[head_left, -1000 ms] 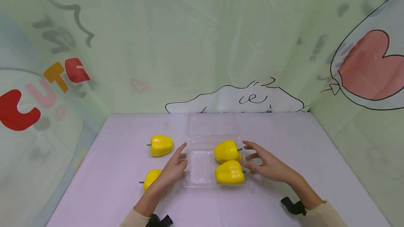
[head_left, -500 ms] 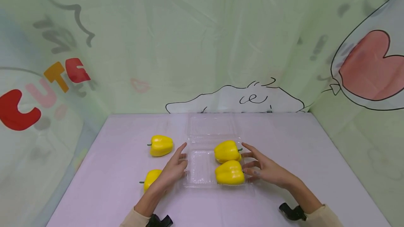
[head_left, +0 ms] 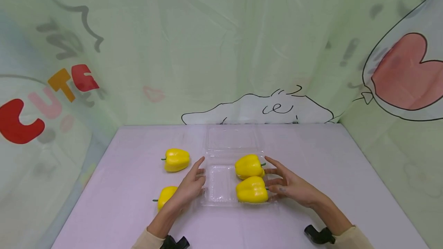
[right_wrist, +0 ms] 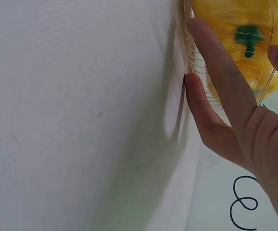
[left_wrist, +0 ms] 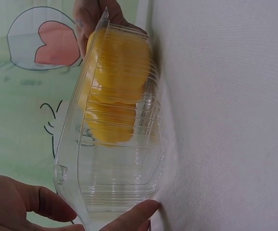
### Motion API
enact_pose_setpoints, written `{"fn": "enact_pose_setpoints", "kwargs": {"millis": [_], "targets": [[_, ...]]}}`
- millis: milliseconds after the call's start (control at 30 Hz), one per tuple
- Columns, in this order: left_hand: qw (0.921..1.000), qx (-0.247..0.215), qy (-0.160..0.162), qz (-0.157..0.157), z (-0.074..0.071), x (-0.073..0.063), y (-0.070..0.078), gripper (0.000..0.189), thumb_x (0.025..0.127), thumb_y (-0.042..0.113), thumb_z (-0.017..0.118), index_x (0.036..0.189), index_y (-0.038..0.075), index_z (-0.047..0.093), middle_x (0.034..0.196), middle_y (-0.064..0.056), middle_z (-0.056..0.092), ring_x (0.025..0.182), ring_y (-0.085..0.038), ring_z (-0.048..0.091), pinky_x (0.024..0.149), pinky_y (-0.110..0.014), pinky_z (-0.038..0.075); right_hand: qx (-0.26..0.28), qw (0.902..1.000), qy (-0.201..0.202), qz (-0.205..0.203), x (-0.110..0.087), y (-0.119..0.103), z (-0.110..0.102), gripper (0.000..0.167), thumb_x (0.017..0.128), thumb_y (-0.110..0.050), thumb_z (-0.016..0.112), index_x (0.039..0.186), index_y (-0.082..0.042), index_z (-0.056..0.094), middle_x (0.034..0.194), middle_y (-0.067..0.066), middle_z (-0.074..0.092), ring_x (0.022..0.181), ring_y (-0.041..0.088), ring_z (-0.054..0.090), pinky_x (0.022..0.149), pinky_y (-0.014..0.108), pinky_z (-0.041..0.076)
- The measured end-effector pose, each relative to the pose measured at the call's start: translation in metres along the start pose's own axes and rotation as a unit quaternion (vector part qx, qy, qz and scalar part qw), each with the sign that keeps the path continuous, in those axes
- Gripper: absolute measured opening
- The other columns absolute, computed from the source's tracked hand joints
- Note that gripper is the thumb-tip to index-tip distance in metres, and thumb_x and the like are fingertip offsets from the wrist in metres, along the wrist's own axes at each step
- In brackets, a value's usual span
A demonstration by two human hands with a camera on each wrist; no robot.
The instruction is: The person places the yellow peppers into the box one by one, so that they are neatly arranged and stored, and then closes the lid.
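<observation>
Clear container (head_left: 221, 183) sits mid-bench (head_left: 124, 203), its lid (head_left: 233, 139) laid flat behind; thin lid edges wash out against the bench cover. Front-left pepper (head_left: 165, 196) is part-hidden behind the left wrist. Lower parts of the two boxed peppers, upper one (head_left: 248, 165) and nearer one (head_left: 252, 190), show only blurred through the wall in the left wrist view. Sleeves (head_left: 353, 238) run off the bottom edge.

Left hand (head_left: 189, 186): at container's left side, spread, index pointing forward; wrist view has one digit by the rim, another low along the wall, rest cut off. Right hand (head_left: 294, 186): at right side, spread, two fingers extended on the outer wall, another digit up at rim level. Can't tell if that one hooks over the rim.

Container: thin glossy plastic, ribbed walls, angular corners. Peppers: shiny yellow, blocky, lobed, short green stems; boxed pair side by side in the right half, stems right. Back-left pepper (head_left: 177, 160) lies on the bench, stem left. Bench cover: pale, matte, fine-textured.
</observation>
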State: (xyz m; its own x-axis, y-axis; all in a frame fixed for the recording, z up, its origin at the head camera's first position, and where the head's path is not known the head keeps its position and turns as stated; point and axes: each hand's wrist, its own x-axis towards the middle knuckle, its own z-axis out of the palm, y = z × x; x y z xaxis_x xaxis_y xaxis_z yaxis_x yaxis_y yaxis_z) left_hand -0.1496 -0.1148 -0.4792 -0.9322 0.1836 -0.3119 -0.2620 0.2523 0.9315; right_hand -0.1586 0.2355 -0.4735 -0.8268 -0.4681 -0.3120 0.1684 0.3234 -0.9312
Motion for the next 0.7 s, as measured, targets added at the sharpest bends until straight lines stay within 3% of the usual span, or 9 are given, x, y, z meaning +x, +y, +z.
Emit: {"fn": "enact_pose_setpoints", "kwargs": {"millis": [700], "targets": [[1.0000,0.010,-0.002,0.000,0.0021,-0.0014,0.0017,0.069,0.107,0.010,0.042,0.171,0.026,0.019,0.168,-0.027,0.031,0.150,-0.050,0.042,0.112,-0.061,0.053,0.027,0.9996,-0.004,0.001,-0.0030,0.0023,-0.0001,0.106,0.098,-0.019,0.077,0.172,-0.025,0.002,0.168,0.036,0.020,0.137,0.043,0.057,0.093,0.050,0.065]]}}
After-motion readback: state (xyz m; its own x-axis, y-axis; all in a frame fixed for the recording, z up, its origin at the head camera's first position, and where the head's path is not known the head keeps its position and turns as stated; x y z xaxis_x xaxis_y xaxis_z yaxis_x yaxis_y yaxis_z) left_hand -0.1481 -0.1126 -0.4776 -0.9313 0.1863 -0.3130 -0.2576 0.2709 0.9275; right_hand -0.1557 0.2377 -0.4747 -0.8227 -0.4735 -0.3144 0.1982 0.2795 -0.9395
